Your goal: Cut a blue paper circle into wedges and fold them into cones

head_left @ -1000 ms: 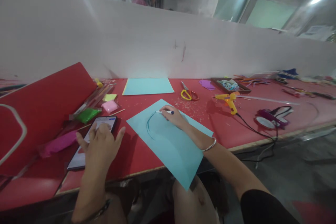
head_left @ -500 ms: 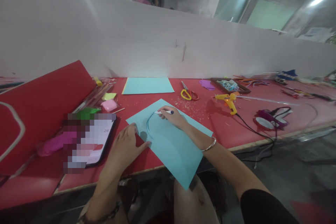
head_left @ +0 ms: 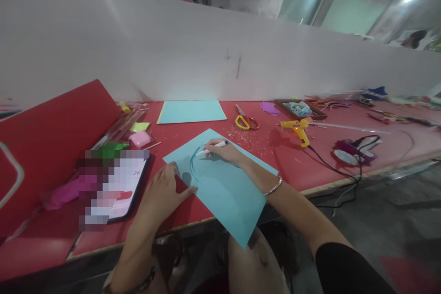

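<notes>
A light blue sheet of paper point(head_left: 227, 197) lies slantwise on the red table, its near corner jutting past the front edge. In my right hand point(head_left: 222, 149) is a white marker point(head_left: 210, 148), pinched between the fingers, its tip at the sheet beside a curved blue line point(head_left: 193, 170). My left hand point(head_left: 168, 186) rests with fingers spread at the sheet's left edge, thumb and fingertips touching the paper. It holds nothing.
At the back lie a stack of blue paper point(head_left: 191, 112) and scissors point(head_left: 245, 121). A yellow glue gun point(head_left: 299, 128) with a cord is at right, near a tray of bits point(head_left: 301, 109). A phone point(head_left: 127, 188) and a red board point(head_left: 58, 142) stand left.
My right hand has brought the marker tip down and slightly left along the curve, the marker now more tilted. My left hand stays at the paper's edge. The view has shifted slightly.
</notes>
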Action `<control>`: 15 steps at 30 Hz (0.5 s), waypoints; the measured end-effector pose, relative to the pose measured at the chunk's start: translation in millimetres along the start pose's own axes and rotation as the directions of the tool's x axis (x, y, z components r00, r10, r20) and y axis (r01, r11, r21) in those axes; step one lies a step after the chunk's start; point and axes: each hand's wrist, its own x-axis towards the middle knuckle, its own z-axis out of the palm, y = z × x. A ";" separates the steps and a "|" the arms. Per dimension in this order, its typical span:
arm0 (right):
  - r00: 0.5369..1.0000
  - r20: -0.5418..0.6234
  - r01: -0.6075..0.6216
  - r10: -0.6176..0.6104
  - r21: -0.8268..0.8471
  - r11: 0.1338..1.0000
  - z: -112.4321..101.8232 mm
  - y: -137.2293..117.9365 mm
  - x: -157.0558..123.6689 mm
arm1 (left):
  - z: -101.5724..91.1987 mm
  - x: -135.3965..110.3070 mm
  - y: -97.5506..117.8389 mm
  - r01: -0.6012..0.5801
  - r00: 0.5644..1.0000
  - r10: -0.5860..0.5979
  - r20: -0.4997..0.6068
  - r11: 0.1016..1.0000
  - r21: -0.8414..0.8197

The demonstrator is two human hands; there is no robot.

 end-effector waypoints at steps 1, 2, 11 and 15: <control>0.997 -0.077 -0.015 0.016 0.015 1.000 -0.1 0.7 3.9 | 0.0 0.2 -0.3 -0.003 1.000 0.003 0.008 1.000 0.009; 0.990 -0.137 -0.023 0.026 0.025 0.999 0.8 1.3 8.3 | 0.0 0.4 -0.6 -0.007 1.000 0.007 0.013 1.000 0.018; 0.996 -0.084 0.021 -0.033 -0.143 0.990 37.1 5.4 32.7 | -0.5 0.8 -0.2 -0.014 1.000 0.014 0.003 0.999 0.036; 0.996 -0.023 0.079 -0.084 -0.170 0.982 36.9 7.3 31.4 | -0.1 0.3 0.1 -0.012 1.000 0.012 0.006 0.999 0.042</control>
